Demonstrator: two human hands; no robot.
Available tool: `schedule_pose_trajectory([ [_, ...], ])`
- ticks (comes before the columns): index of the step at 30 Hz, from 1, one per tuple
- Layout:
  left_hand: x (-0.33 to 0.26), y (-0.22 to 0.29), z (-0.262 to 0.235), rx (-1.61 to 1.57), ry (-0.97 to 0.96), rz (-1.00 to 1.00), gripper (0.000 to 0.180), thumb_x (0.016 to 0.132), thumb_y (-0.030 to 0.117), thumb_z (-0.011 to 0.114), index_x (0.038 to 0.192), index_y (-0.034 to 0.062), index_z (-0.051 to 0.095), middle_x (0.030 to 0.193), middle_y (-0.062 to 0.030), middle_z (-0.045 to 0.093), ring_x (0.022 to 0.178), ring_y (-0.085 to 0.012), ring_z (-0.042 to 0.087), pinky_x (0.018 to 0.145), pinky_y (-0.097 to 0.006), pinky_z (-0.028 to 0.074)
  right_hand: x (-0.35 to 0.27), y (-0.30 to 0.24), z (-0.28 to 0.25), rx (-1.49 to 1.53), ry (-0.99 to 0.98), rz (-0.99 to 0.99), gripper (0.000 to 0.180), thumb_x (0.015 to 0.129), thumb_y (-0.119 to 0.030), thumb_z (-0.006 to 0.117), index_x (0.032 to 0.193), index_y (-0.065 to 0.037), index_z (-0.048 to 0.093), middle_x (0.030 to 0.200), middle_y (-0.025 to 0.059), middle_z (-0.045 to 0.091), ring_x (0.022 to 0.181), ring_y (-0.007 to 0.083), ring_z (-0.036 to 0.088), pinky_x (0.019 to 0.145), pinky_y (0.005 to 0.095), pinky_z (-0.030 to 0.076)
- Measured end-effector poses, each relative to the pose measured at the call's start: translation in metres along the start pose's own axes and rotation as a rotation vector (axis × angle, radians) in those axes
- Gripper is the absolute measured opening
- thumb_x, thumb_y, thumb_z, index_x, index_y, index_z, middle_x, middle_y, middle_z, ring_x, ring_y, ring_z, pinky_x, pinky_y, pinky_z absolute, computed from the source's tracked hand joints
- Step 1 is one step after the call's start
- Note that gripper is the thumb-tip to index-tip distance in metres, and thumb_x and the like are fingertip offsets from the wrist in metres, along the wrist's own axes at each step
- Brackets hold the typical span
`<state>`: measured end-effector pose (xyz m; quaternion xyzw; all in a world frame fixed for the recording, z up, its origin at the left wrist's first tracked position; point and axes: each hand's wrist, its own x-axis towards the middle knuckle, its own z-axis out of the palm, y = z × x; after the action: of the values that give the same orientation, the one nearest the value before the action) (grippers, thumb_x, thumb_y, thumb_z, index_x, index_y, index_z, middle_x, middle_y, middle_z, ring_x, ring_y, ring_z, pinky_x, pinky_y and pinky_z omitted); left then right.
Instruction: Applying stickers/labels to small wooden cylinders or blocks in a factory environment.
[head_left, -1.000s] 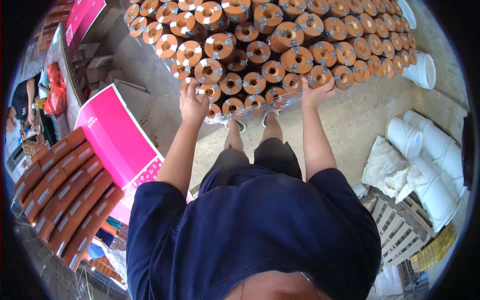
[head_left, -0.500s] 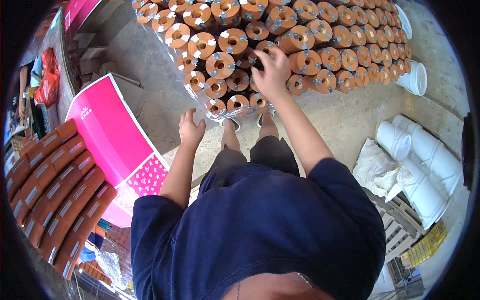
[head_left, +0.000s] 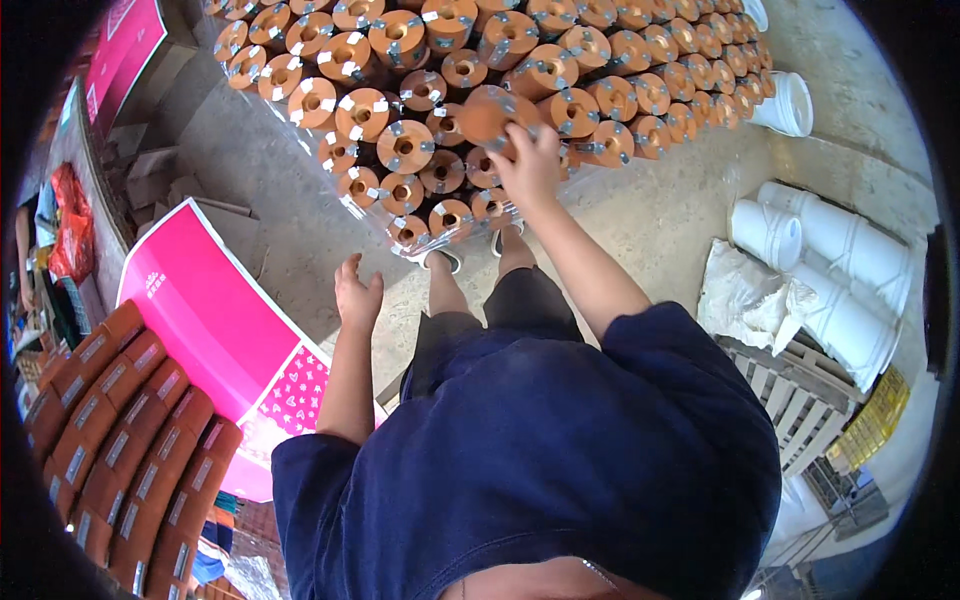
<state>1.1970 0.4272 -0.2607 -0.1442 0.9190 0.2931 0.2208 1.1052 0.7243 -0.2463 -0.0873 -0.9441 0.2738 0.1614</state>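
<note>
Dozens of orange spools (head_left: 405,145) stand packed on the concrete floor (head_left: 300,230) ahead of my feet, each on end with its bore pointing up and grey tape tabs across the top face. My right hand (head_left: 530,165) is stretched forward and wrapped over one orange reel (head_left: 490,112), fingers closed over its near rim; the reel sits tilted and looks raised a little above its neighbours, near the middle of the front rows, so it lies straight ahead of the grip with its axis leaning off vertical. My left hand (head_left: 357,295) hangs lower and nearer my body, fingers spread, holding nothing, well apart from the stack; the right is clearly the nearer hand. A clear plastic sheet seems to lie under the front row, hard to tell. Left of me: a pink flat carton (head_left: 215,320) and rows of brown rolls (head_left: 120,440). Right of me: white buckets (head_left: 840,270) lying on their sides, nested, contents not visible, a crumpled white sack (head_left: 750,295), and a wooden pallet (head_left: 800,395).
</note>
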Motion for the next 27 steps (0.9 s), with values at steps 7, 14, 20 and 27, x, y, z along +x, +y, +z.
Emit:
schedule_pose_trajectory([
  [7, 0.014, 0.018, 0.007, 0.022, -0.025, 0.086, 0.045, 0.067, 0.016, 0.062, 0.109, 0.0073, 0.048, 0.106, -0.0161, 0.050, 0.098, -0.0307, 0.050, 0.084, -0.038, 0.040, -0.058, 0.057, -0.047, -0.282, -0.146, 0.453, 0.045, 0.062, -0.025, 0.072, 0.103, -0.018, 0.056, 0.105, 0.0135, 0.040, 0.098, 0.0327, 0.042, 0.080, 0.0389, 0.039],
  [14, 0.009, 0.022, 0.005, 0.089, -0.062, 0.075, 0.044, 0.068, 0.017, 0.062, 0.108, 0.0093, 0.048, 0.105, -0.0163, 0.050, 0.099, -0.0323, 0.049, 0.084, -0.039, 0.040, -0.050, 0.061, -0.028, -0.396, -0.197, 0.565, 0.047, 0.064, -0.026, 0.071, 0.107, -0.020, 0.053, 0.110, 0.0152, 0.039, 0.102, 0.0329, 0.042, 0.080, 0.0387, 0.041],
  [20, 0.000, 0.017, 0.006, 0.118, -0.107, 0.023, 0.044, 0.067, 0.018, 0.063, 0.108, 0.0088, 0.048, 0.105, -0.0164, 0.050, 0.098, -0.0326, 0.049, 0.084, -0.039, 0.040, -0.051, 0.061, -0.025, -0.425, -0.270, 0.554, 0.048, 0.067, -0.022, 0.069, 0.111, -0.020, 0.050, 0.112, 0.0152, 0.037, 0.104, 0.0346, 0.038, 0.080, 0.0385, 0.041],
  [27, 0.000, 0.010, 0.015, 0.093, -0.112, 0.121, 0.042, 0.066, 0.016, 0.063, 0.105, 0.0064, 0.049, 0.102, -0.0161, 0.052, 0.096, -0.0318, 0.050, 0.084, -0.038, 0.041, -0.056, 0.071, -0.026, -0.356, -0.297, 0.520, 0.043, 0.071, -0.015, 0.063, 0.112, -0.018, 0.048, 0.112, 0.0173, 0.034, 0.102, 0.0362, 0.038, 0.078, 0.0401, 0.042],
])
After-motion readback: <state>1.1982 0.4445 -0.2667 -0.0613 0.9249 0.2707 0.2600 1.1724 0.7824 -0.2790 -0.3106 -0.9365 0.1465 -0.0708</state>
